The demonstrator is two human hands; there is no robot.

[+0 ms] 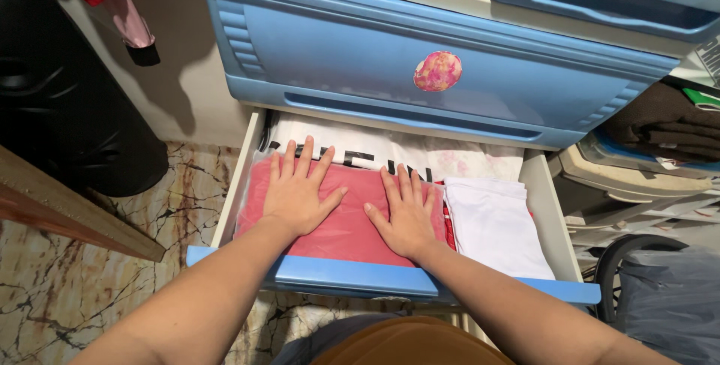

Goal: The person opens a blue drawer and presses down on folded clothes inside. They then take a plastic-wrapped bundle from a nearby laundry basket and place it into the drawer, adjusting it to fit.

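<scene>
The bottom drawer [360,279] of a blue plastic chest is pulled out below me. Inside, at the left, lies a folded pinkish-red garment [352,219] in a clear bag. My left hand [298,191] rests flat on its left half, fingers spread. My right hand [406,213] lies flat on its right half, fingers apart. Neither hand grips anything. A folded white garment [495,222] sits beside the red one on the right. Behind both lies a white cloth with black lettering [352,151].
The closed drawer above [360,65] carries a round pink sticker [437,71]. A black bin [67,103] and a wooden edge [67,207] stand at the left on marbled floor [172,207]. Folded dark clothes [664,125] and stacked trays crowd the right.
</scene>
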